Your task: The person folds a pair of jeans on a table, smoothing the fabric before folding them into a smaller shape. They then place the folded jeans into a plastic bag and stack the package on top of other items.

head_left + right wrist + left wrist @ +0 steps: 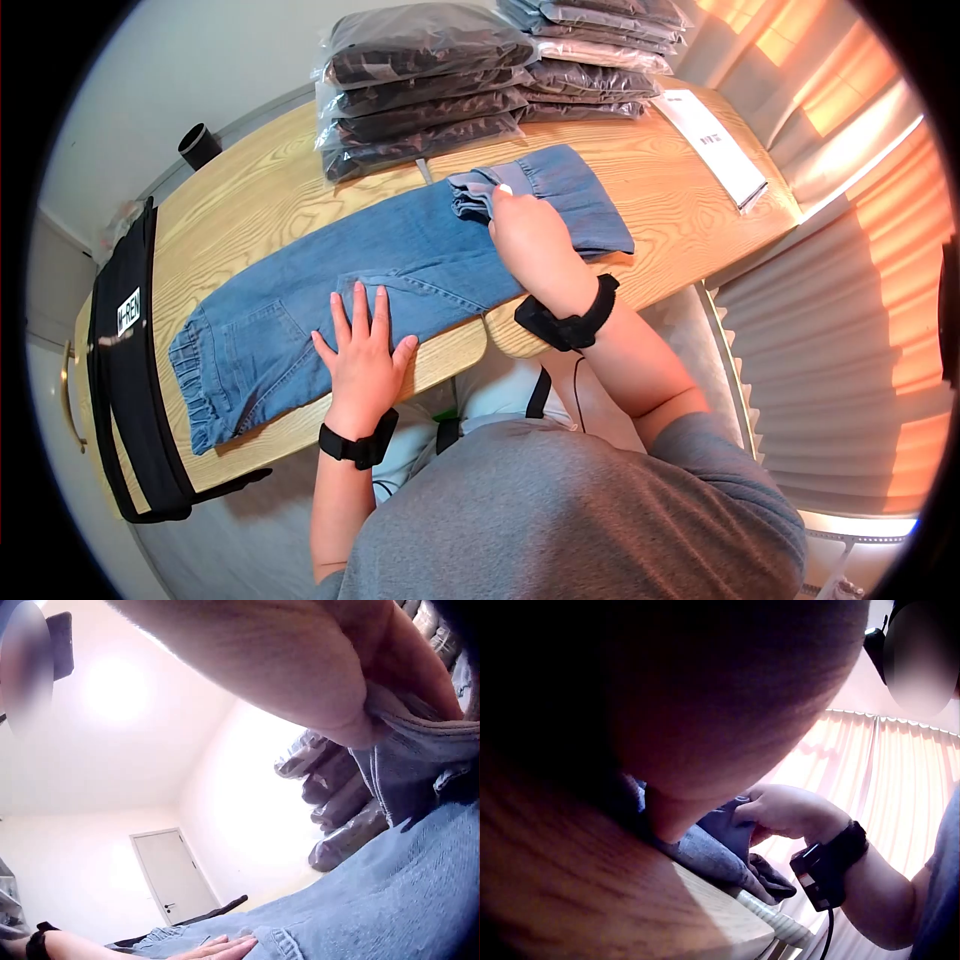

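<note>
Blue denim jeans (270,285) lie lengthwise across the wooden table, folded lengthwise, with the gathered elastic waistband (195,385) at the left end. My left hand (362,365) rests flat on the jeans near the pocket, fingers spread. Toward the right end, my right hand (535,240) grips a bunched leg hem (472,195) lifted over the rest of the denim. The right wrist view shows that hem (420,761) hanging in folds from the right hand's fingers, which are partly hidden. In the left wrist view, the right hand (787,810) pinches the denim from above.
Stacks of folded clothes in clear plastic bags (425,90) stand along the table's far side. A white packet (712,145) lies at the right. Black fabric with a white label (128,310) drapes over the left end. Beyond the far edge is a dark cup (199,147).
</note>
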The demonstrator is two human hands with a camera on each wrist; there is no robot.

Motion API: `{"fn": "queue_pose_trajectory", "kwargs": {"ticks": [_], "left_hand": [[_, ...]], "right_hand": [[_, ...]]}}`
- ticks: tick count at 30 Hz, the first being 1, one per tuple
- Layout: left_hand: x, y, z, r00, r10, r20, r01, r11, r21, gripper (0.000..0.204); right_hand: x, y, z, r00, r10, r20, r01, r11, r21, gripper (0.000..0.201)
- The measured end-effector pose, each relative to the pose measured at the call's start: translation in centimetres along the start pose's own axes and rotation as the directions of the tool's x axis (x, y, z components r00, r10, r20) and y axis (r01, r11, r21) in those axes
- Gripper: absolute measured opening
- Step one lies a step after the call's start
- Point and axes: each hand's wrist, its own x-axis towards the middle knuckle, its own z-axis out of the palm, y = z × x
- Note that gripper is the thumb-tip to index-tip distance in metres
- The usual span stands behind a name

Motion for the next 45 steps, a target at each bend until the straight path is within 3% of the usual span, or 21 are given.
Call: {"fn": "queue_pose_trajectory", "kwargs": {"ticks": [5, 8, 10, 11, 12, 14, 17, 18, 21, 23, 24, 26, 28, 31, 33, 34, 36, 40, 42, 44, 45], "left_hand": [[0.0, 0.0, 0.0, 1.0, -0.002, 0.009, 0.002, 1.0, 0.001, 0.068], [-0.1, -0.1, 0.1, 1.0, 0.013, 0.016, -0.013, 1.0, 0.013, 0.068], [0.1, 0.1, 0.0, 1.0, -0.002, 0.019, 0.001, 1.0, 0.017, 0.068], [0.2, 0.2, -0.2, 1.0, 0.005, 0.018, -0.006, 1.0, 0.016, 0.068], [0.2, 0.2, -0.4, 0.998, -0.018, 0.055, 0.019, 1.0, -0.007, 0.067], [0.1, 0.3, -0.4, 0.995, -0.037, 0.096, 0.04, 0.999, -0.029, 0.066], [0.2, 0.2, -0.2, 0.997, -0.028, 0.076, 0.03, 0.999, -0.028, 0.066], [0.1, 0.2, -0.2, 0.997, -0.028, 0.076, 0.03, 0.999, -0.024, 0.067], [0.1, 0.2, -0.3, 0.996, -0.031, 0.083, 0.032, 0.999, -0.015, 0.067], [0.1, 0.2, -0.4, 0.996, -0.032, 0.087, 0.033, 0.999, -0.011, 0.067], [0.2, 0.3, -0.5, 0.995, -0.035, 0.094, 0.036, 0.999, -0.008, 0.067], [0.2, 0.2, -0.5, 0.993, -0.042, 0.108, 0.043, 0.999, -0.004, 0.068], [0.1, 0.1, -0.2, 0.996, -0.028, 0.091, 0.028, 1.0, 0.001, 0.068], [0.2, 0.3, -0.4, 0.994, -0.037, 0.101, 0.038, 0.999, -0.003, 0.068], [0.4, 0.2, -0.5, 0.995, -0.04, 0.091, 0.04, 0.999, 0.0, 0.068], [0.2, 0.2, -0.4, 0.995, -0.033, 0.099, 0.033, 0.999, 0.001, 0.068], [0.0, 0.1, -0.1, 0.997, -0.013, 0.08, 0.013, 1.0, 0.01, 0.067], [0.3, 0.2, 0.2, 1.0, -0.01, 0.026, 0.009, 0.999, 0.035, 0.069], [0.2, 0.1, 0.2, 1.0, -0.005, 0.025, 0.004, 0.999, 0.042, 0.068], [0.2, 0.1, 0.0, 0.999, -0.02, 0.038, 0.019, 1.0, 0.021, 0.068], [0.3, 0.2, -0.1, 0.999, -0.015, 0.032, 0.014, 1.0, 0.021, 0.068]], "right_hand": [[-0.4, 0.1, 0.0, 1.0, 0.022, 0.008, -0.021, 0.999, -0.026, 0.016], [-0.4, 0.1, -1.1, 0.997, 0.014, -0.081, -0.011, 0.999, 0.036, 0.018], [-0.5, 0.3, 0.6, 0.999, -0.038, 0.014, 0.037, 0.997, 0.072, 0.021], [-0.8, -0.1, 0.5, 0.985, -0.138, 0.108, 0.138, 0.99, 0.01, 0.027], [-1.2, -1.0, 0.5, 0.983, -0.05, 0.177, 0.053, 0.998, -0.017, 0.042], [-2.1, -1.4, -1.5, 0.941, -0.056, 0.333, 0.063, 0.998, -0.009, 0.059], [-0.8, 2.6, -3.9, 0.887, -0.162, 0.432, 0.003, 0.939, 0.344, 0.057], [-0.6, 4.9, -4.3, 0.903, -0.287, 0.319, 0.19, 0.934, 0.301, 0.051], [0.3, 9.3, -5.5, 0.915, -0.306, 0.262, 0.251, 0.942, 0.224, 0.051], [-0.3, 11.8, -4.5, 0.915, -0.27, 0.3, 0.335, 0.923, -0.191, 0.059], [-0.7, 13.6, -3.0, 0.914, -0.273, 0.301, 0.338, 0.921, -0.192, 0.059], [-1.4, 16.0, -0.3, 0.852, -0.189, 0.488, 0.247, 0.967, -0.058, 0.064], [-1.3, 17.1, 0.4, 0.845, -0.188, 0.501, 0.259, 0.963, -0.075, 0.066], [-0.6, 16.3, -0.9, 0.833, -0.191, 0.519, 0.253, 0.966, -0.051, 0.066], [1.2, 13.0, -4.2, 0.732, 0.024, 0.681, 0.127, 0.977, -0.17, 0.068], [1.5, 11.6, -4.1, 0.729, 0.015, 0.685, 0.135, 0.977, -0.165, 0.068], [1.5, 8.3, -2.8, 0.919, -0.159, 0.361, 0.207, 0.974, -0.097, 0.065], [0.8, 3.5, 1.6, 0.868, -0.189, 0.458, 0.233, 0.972, -0.04, 0.069], [0.7, 3.3, 1.8, 0.889, -0.184, 0.42, 0.228, 0.972, -0.056, 0.069], [1.1, 3.7, 1.2, 0.857, -0.208, 0.472, 0.23, 0.973, 0.011, 0.069], [1.5, 4.7, 1.0, 0.872, -0.237, 0.429, 0.179, 0.969, 0.171, 0.069]]}}
